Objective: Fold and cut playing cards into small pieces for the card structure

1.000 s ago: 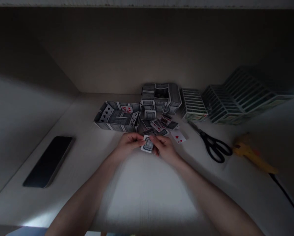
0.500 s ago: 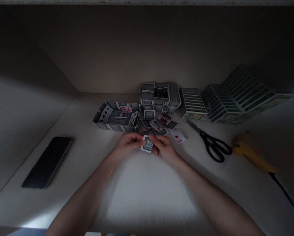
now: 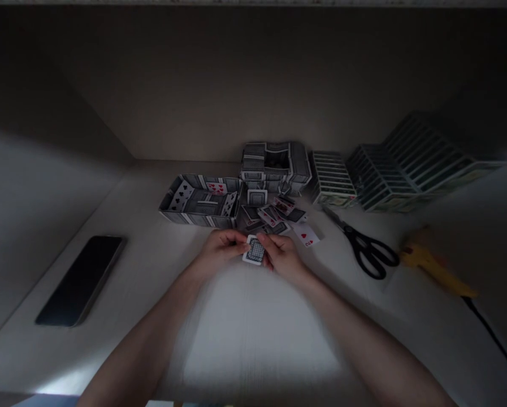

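Observation:
A small playing card [image 3: 255, 250], patterned back up, is pinched between both my hands over the pale desk [image 3: 253, 339]. My left hand [image 3: 217, 250] grips its left edge with curled fingers. Its right edge is held by my right hand [image 3: 284, 255], also with bent fingers. Just beyond them lies a loose scatter of cards [image 3: 278, 217], some face up with red pips, one a two of hearts [image 3: 306, 236]. Behind stand an open box made of cards [image 3: 202, 200] and a taller card-built box [image 3: 276, 161].
A dark phone [image 3: 82, 279] lies at the left. Black scissors [image 3: 365, 247] and a yellow glue gun [image 3: 437, 268] with a black cord lie at the right. Rows of stacked card packs [image 3: 406, 167] line the back right against the wall.

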A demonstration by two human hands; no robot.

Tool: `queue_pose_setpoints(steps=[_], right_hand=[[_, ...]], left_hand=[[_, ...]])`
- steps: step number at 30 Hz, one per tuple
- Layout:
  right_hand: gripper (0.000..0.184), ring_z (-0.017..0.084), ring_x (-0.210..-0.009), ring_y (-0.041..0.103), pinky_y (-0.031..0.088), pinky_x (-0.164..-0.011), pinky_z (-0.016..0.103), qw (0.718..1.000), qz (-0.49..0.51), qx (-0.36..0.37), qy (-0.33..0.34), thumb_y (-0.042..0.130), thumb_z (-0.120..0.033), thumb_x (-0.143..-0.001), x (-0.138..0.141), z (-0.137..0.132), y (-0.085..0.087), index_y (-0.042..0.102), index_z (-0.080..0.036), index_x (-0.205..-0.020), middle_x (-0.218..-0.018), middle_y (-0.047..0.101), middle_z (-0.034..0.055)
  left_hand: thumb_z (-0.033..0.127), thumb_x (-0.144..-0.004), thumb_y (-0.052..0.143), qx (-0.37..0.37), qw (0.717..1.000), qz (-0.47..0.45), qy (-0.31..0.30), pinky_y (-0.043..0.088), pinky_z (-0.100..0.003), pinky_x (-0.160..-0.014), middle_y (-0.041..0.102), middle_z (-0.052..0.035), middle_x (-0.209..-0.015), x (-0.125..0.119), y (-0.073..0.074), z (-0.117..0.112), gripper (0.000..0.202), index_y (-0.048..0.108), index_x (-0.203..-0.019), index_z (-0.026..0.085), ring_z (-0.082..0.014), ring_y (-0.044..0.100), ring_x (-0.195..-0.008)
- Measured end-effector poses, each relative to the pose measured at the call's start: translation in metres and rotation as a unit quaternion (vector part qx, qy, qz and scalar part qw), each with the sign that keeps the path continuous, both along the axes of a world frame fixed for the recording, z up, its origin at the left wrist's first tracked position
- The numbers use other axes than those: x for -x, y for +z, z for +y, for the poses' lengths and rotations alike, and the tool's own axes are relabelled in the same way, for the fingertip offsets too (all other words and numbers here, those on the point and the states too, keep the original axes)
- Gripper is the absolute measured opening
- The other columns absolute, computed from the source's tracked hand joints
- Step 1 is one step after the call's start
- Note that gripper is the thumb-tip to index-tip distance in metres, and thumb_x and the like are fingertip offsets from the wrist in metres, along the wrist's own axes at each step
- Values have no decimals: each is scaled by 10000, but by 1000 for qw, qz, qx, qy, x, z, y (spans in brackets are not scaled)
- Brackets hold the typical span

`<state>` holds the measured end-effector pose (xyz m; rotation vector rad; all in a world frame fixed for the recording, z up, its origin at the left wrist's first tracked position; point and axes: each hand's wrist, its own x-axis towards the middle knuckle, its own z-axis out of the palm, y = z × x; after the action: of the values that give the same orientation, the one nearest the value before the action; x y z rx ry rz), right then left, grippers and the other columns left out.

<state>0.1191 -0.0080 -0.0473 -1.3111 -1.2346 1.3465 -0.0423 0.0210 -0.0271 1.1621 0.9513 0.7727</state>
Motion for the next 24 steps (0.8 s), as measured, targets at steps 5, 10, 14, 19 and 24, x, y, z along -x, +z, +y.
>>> queue_pose_setpoints(steps=[5,10,14,19,24], right_hand=[[493,62,-298,355,251,-312,201,1000,18,6,10,444,-601,-762,1,0,3,464,-179,-507,-370,429,-51],[517,60,-301,356,248,-314,196,999,4,14,38,403,-616,-776,0,-1,1,482,-172,-523,-375,436,-48],[532,58,-288,337,231,-306,197,999,-24,13,38,386,-612,-787,0,-1,-1,467,-174,-497,-356,419,-50],[524,62,-283,346,238,-304,199,998,-27,25,47,398,-608,-782,-1,0,1,477,-175,-499,-354,448,-44],[503,62,-303,379,270,-314,188,997,4,22,69,420,-610,-768,0,-1,1,503,-169,-543,-400,497,-34]], left_hand=[[288,-583,731,-4,1000,3,5,449,-231,-610,673,-25,-676,0,1,0,201,664,-679,124,-121,584,-604],[271,-583,729,9,1000,-2,11,436,-223,-599,663,-15,-652,1,3,1,186,664,-675,123,-108,572,-582],[266,-571,736,7,1000,7,16,429,-216,-591,661,-14,-653,0,3,0,187,662,-667,123,-105,564,-582],[279,-556,739,6,1000,7,20,430,-228,-589,656,-14,-641,-1,4,0,200,654,-650,124,-112,561,-573],[265,-549,741,14,999,-13,33,427,-229,-589,644,-1,-610,-1,6,1,186,656,-642,128,-101,551,-551]])
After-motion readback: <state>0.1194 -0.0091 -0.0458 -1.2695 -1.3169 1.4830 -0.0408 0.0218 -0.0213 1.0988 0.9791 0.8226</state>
